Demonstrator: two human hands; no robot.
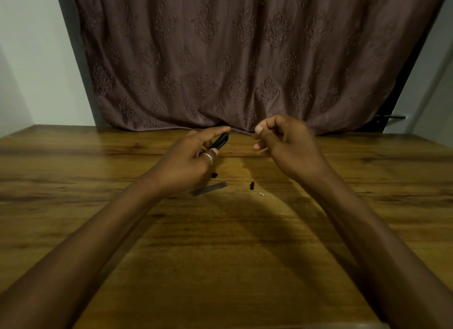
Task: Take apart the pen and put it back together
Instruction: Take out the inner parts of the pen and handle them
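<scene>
My left hand (pixel 188 160), with a silver ring on one finger, grips a black pen barrel (pixel 220 141) that points up and to the right. A short gap to the right, my right hand (pixel 282 142) hovers with thumb and forefinger pinched; whatever they hold is too thin to make out. Below the hands, loose pen parts lie on the wooden table (pixel 220 243): a grey translucent tube (pixel 209 188), a small black piece (pixel 214 175) by my left hand, another small black piece (pixel 252 185), and a tiny silvery bit (pixel 261 194).
A brown patterned curtain (pixel 232 59) hangs behind the table's far edge. Pale walls stand on either side. A dark door handle (pixel 389 117) shows at the right.
</scene>
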